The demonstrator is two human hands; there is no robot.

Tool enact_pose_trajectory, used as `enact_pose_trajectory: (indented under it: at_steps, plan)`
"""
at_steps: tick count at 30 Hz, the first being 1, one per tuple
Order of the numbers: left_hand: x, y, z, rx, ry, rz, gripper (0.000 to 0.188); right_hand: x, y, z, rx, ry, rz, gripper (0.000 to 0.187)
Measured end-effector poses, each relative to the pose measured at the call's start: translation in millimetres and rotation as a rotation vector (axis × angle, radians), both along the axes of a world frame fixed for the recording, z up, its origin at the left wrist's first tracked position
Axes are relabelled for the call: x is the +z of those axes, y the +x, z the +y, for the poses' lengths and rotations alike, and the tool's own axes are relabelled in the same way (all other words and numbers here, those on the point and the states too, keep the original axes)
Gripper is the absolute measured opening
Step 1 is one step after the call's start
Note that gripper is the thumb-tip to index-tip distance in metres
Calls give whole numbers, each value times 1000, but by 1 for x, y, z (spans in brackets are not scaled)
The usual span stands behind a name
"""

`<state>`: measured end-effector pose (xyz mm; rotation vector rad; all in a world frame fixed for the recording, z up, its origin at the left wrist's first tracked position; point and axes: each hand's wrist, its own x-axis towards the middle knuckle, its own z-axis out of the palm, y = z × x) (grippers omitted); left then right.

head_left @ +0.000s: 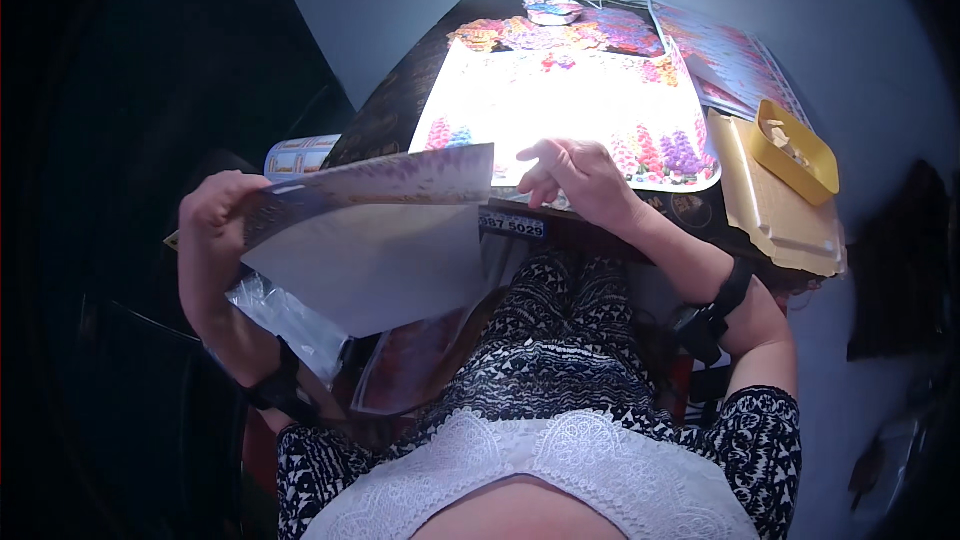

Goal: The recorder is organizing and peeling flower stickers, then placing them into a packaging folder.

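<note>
My left hand [222, 205] grips the left end of a large paper sheet [380, 260], fingers closed over its edge. The sheet is held off the table's near left edge. Its upper part bends over and shows a faint floral print, while the lower part is plain white. Just beyond the sheet's right edge, my right hand [580, 180] hovers with loosely bent fingers apart and nothing between them. Under the lamp light, a large floral print [655, 155] with pink, purple and blue flowers lies on the table, its middle washed out by glare.
A yellow tray [822, 155] with small pale scraps rests on a brown padded envelope [765, 210] at the right. Behind it lie more colourful prints [740, 50]. Flower cut-outs [590, 32] line the dark table's back. Clear plastic [295, 330] is below my left forearm.
</note>
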<state>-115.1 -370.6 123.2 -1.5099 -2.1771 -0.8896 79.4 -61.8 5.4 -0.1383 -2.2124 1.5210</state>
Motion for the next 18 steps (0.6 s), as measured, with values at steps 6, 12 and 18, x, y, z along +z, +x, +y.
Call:
enact_pose_trajectory:
  at_steps: [6,12,18]
  plan:
    - [17,-4,-53,1,114,119,11,-26,1,-19,95,305,-277,35]
    - [16,-21,-96,-5,307,275,18,-41,0,-28,-36,588,-113,30]
    - [-2,-41,-135,310,670,100,21,-19,1,-17,-248,942,-104,35]
